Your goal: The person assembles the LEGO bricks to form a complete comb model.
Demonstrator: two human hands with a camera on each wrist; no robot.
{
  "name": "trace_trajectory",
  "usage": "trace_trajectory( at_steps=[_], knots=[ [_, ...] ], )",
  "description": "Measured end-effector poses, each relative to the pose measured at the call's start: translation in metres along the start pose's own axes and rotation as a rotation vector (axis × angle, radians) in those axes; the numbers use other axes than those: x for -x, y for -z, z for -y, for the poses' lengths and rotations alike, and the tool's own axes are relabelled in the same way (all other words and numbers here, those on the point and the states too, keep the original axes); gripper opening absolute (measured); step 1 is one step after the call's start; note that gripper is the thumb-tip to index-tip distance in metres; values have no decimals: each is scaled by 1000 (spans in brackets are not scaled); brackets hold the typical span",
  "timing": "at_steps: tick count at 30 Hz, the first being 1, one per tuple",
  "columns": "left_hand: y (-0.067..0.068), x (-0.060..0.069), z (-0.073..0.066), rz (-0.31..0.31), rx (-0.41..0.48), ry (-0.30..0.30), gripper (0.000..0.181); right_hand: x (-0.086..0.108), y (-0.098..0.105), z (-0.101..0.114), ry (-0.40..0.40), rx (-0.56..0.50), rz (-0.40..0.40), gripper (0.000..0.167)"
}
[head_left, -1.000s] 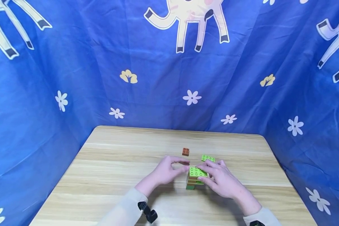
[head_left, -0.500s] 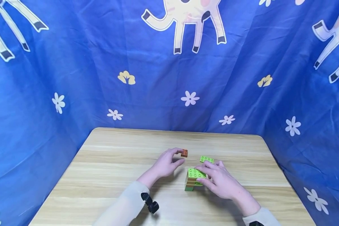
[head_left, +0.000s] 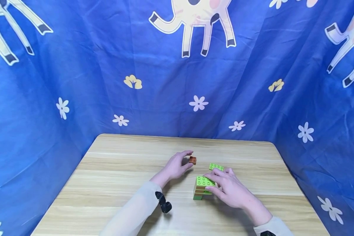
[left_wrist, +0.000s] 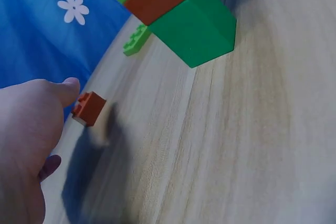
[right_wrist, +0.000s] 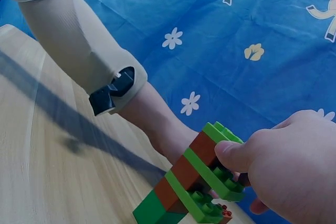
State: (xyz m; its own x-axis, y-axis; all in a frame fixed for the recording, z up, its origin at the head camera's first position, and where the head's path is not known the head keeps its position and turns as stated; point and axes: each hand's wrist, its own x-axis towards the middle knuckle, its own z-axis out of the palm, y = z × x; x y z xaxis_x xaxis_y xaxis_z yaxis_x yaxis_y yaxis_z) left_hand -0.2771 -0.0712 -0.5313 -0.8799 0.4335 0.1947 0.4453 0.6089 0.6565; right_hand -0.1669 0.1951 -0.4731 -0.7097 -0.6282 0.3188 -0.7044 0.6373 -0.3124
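My left hand point(head_left: 175, 165) reaches over the table, thumb and fingers spread on either side of a small reddish-brown toy brick point(head_left: 192, 160). In the left wrist view the brick point(left_wrist: 90, 109) lies on the tabletop just beyond the thumb, and no firm hold shows. My right hand point(head_left: 230, 188) grips the upper part of an upright stack of toy bricks point(head_left: 202, 190). The right wrist view shows the stack point(right_wrist: 173, 184) with a dark green base, then brown and lime layers; lime plates jut out sideways. The right thumb presses near its top; the other fingers are partly hidden.
Behind the stack lies a loose lime brick point(head_left: 216, 167), close to the right fingers. A wooden table point(head_left: 121, 183) carries everything. Blue cloth point(head_left: 165, 108) with flowers and animals encloses its back and sides.
My left hand has moved from beside the stack, away from me, to the brown brick, its fingers now around it. The right hand keeps its grip on the stack.
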Motion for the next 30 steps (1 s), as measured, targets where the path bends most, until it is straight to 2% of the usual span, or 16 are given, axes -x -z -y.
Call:
trace_trajectory(
  at_steps=[5, 10, 15, 24, 30],
  knots=[
    [-3, -7, 8, 1, -58, -7, 56, 0, 0, 0, 4, -3, -7, 38],
    [-5, -14, 12, 2, -82, 15, 55, -1, 0, 1, 3, -1, -5, 39],
    [-6, -20, 10, 7, -90, 36, 56, -1, 1, 1, 0, -2, -3, 39],
    [-9, -22, 3, 17, -119, 102, 53, -2, 2, 2, -1, -6, -2, 38],
    [-14, -22, 6, 24, -155, 117, 47, -2, 1, 2, 7, -5, -13, 37]
  ],
)
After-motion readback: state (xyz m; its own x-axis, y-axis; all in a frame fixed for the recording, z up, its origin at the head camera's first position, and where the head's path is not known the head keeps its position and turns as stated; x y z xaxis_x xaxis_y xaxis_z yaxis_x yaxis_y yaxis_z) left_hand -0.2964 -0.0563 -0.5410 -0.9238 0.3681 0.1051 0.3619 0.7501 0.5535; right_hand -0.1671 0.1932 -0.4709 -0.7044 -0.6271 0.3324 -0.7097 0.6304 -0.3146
